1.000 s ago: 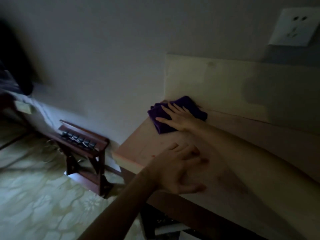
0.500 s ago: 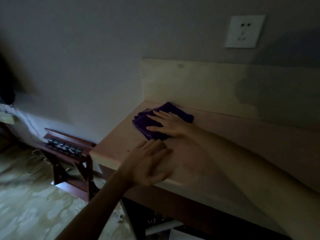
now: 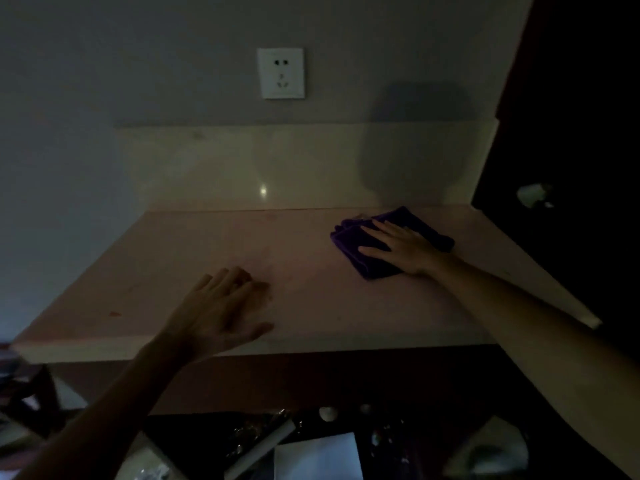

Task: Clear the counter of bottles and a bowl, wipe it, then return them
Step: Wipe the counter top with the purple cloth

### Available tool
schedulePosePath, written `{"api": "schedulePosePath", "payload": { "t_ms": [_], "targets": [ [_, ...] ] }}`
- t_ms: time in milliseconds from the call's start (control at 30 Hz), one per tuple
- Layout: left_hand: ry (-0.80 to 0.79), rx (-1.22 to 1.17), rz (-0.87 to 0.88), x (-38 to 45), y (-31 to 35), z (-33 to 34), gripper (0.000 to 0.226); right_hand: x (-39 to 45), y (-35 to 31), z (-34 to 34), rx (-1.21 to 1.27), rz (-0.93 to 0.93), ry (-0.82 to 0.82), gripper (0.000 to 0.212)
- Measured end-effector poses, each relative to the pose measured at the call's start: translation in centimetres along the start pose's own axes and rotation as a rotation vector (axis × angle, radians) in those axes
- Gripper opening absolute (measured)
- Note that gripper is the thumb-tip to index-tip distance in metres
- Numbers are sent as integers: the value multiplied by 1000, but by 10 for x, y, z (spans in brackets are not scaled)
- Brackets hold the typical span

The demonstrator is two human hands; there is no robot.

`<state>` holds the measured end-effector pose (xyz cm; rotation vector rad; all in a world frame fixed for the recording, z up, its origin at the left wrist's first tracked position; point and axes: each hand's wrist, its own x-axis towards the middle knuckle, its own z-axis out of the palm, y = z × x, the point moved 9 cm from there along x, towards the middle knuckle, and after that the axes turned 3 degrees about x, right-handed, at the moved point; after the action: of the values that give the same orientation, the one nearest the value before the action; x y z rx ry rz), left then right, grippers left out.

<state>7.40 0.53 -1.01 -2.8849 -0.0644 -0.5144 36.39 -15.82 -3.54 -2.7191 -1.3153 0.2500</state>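
On the right rear part of a pale pink bench (image 3: 194, 258), near its low cream back panel (image 3: 214, 168), lies a folded purple cloth (image 3: 353, 245). The person's right hand (image 3: 401, 249) lies flat on top of the cloth, palm down, fingers straight and slightly spread and pointing to the left, pressing the cloth against the bench top rather than curling round it. The right forearm runs from the lower right corner of the view up to that hand. The left hand (image 3: 221, 306) is at the front left of the bench, well apart from the cloth, fingers extended and relaxed, holding nothing; whether the palm touches the surface or hangs just above it cannot be told in the dim light. The left forearm rises from the lower left corner. On the grey wall above the back panel is a white wall socket (image 3: 281, 73), left of a soft round shadow. To the right the bench meets a dark upright surface, too dark to make out. No bottles or bowl stand on the bench. Below the front edge of the bench, pale sheets of paper (image 3: 318, 457) and some small glinting items lie in shadow, too dim to identify.
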Motion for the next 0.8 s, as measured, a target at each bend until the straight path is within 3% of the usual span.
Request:
{"api": "schedulePosePath", "payload": {
  "t_ms": [200, 433, 600, 700, 800],
  "targets": [
    [41, 16, 21, -4, 2, -1, 73, -79, 102, -9, 58, 289, 30, 99],
    [-6, -13, 17, -20, -11, 1, 69, -124, 145, -11, 18, 524, 133, 94],
    [-40, -27, -65, -54, -53, -2, 69, -129, 137, -6, 7, 585, 154, 113],
    [-46, -11, -72, -65, -66, -3, 69, -122, 107, -3, 35, 569, 130, 109],
    [-71, 13, -72, -66, -67, 0, 68, -100, 41, 6, 41, 435, 123, 102]
  ]
}}
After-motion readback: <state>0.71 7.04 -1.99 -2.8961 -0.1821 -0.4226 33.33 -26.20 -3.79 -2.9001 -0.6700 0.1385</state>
